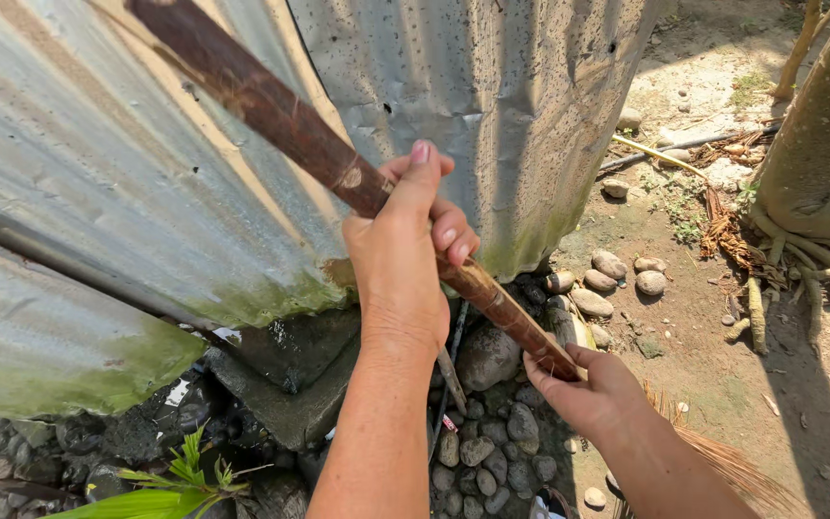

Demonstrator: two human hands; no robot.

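Both hands clamp a long brown pole: left hand (401, 255) wrapped mid-shaft, right hand (583, 389) pinching its lower end (540, 351); slipping could scrape the corrugated metal sheet (146, 192).

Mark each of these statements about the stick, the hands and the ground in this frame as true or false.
1. Both hands hold the brown stick. True: the left hand wraps its middle, the right hand its lower end.
2. The stick lies flat on the ground. False: it slants up to the upper left, across the corrugated metal sheets.
3. Rounded stones lie at the foot of the sheets. True.
4. A tree trunk stands at the left edge. False: it is at the right edge.
5. The left hand's grip is open, clear of the stick. False: its fingers close around it.
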